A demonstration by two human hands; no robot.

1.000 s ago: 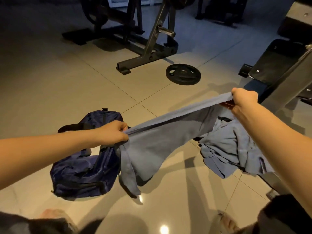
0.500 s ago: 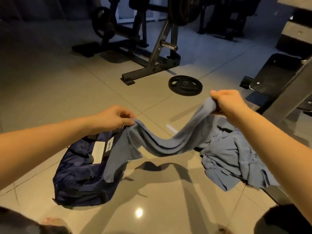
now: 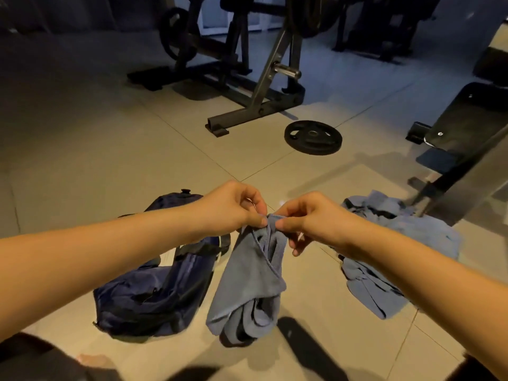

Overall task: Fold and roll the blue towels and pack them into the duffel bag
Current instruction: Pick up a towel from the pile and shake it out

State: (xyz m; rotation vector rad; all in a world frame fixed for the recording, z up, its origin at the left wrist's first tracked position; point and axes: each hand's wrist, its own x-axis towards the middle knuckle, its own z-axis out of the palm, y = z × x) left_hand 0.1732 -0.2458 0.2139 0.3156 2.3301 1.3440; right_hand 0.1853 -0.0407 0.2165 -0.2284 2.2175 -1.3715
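Observation:
A blue towel (image 3: 248,284) hangs doubled over in front of me, its lower end bunched just above the tiled floor. My left hand (image 3: 233,207) and my right hand (image 3: 308,218) meet at its top edge and both pinch the corners together. A dark navy duffel bag (image 3: 154,287) lies slumped on the floor under my left forearm, partly hidden by the arm and the towel. A crumpled heap of more blue towels (image 3: 390,259) lies on the floor to the right, behind my right forearm.
A black weight plate (image 3: 313,137) lies flat on the tiles ahead. A metal gym machine frame (image 3: 255,105) stands behind it. A padded bench (image 3: 467,127) on a slanted steel leg rises at the right, close to the towel heap.
My hands, spread wide a second ago with the towel stretched between them, have come together, folding the towel in half so it hangs down. The view has tilted up.

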